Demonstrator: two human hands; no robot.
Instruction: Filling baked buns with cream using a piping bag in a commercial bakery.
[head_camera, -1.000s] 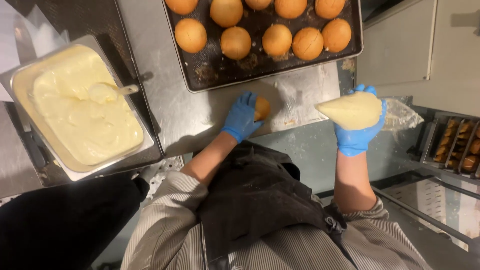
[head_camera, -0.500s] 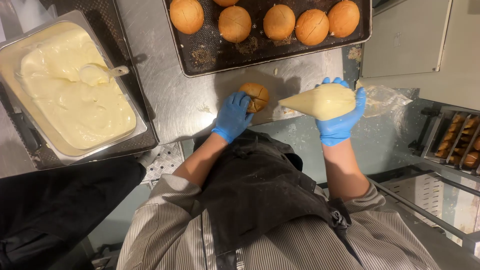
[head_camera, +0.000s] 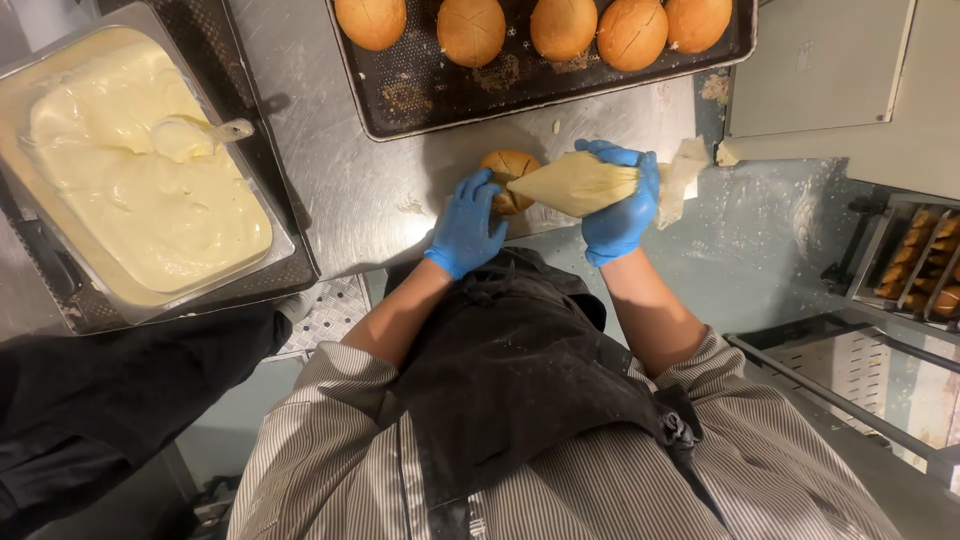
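Head view: left hand (head_camera: 465, 224) steadies the round golden bun (head_camera: 505, 176) on the steel table (head_camera: 340, 180); right hand (head_camera: 620, 205) grips the cream-filled piping bag (head_camera: 575, 184), best kept level with its tip at the bun.

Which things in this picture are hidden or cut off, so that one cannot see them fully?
Head view only:
- Piping bag tip: hidden where it meets the bun, so any filling is unseen.
- Bun's near side: covered by the left hand.
- Baking tray: cut off by the top edge.
- Rack items at right: too small to identify.
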